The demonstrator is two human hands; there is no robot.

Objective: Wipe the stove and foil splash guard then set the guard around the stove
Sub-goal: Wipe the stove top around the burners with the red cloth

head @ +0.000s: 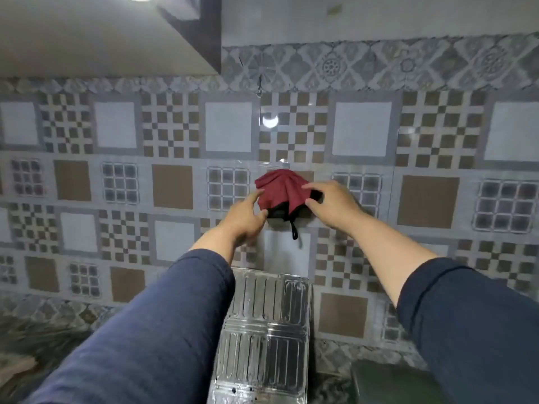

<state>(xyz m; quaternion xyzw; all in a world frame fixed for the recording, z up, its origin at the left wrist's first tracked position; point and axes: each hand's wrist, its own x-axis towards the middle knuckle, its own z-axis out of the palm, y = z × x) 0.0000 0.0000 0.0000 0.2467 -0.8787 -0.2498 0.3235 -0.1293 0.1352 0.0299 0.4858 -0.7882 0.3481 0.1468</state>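
A dark red cloth (pixel 281 188) with a black edge and a hanging black loop is up against the patterned tile wall at centre. My left hand (pixel 245 217) pinches its lower left edge and my right hand (pixel 332 204) grips its right side, both arms reaching forward in blue sleeves. Below, the ribbed foil splash guard (pixel 264 330) stands folded against the wall between my arms. The stove is not in view.
The tiled wall (pixel 408 141) fills the view. A grey shelf or hood underside (pixel 102 39) juts out at the upper left. A dark green object (pixel 379 380) sits at the lower right, and dark speckled countertop (pixel 35 339) shows at the lower left.
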